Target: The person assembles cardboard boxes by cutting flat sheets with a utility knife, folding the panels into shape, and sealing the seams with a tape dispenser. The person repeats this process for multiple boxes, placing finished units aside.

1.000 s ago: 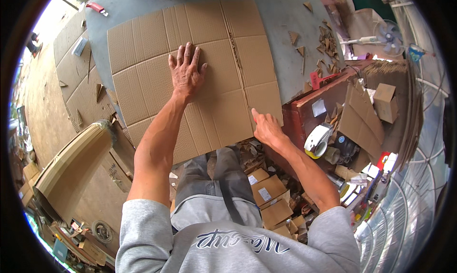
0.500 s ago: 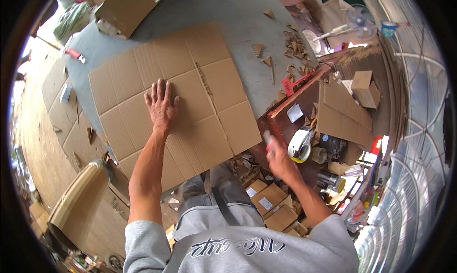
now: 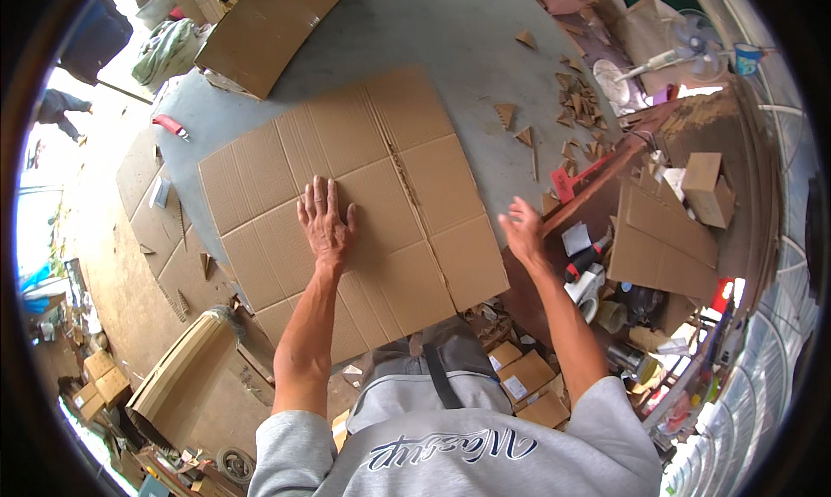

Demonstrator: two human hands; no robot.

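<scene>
A large flattened cardboard box (image 3: 407, 142) lies spread on the grey floor (image 3: 485, 38). My left hand (image 3: 325, 222) presses flat on its middle, fingers spread. My right hand (image 3: 525, 230) hovers open just past the sheet's right edge, holding nothing, near a low brown tray edge. A red utility knife (image 3: 567, 183) lies on the floor a little beyond the right hand.
Triangular cardboard offcuts (image 3: 578, 99) are scattered at upper right. A second cardboard sheet (image 3: 268, 25) lies at the top. Tape rolls (image 3: 597, 291), small boxes (image 3: 708, 183) and clutter fill the right side. A red-handled tool (image 3: 171, 126) rests at left. More cardboard (image 3: 164, 237) lies at left.
My right hand left the sheet's lower right edge, dipped toward the tape rolls, and now is raised open beside the sheet. The left hand stayed pressed on the cardboard.
</scene>
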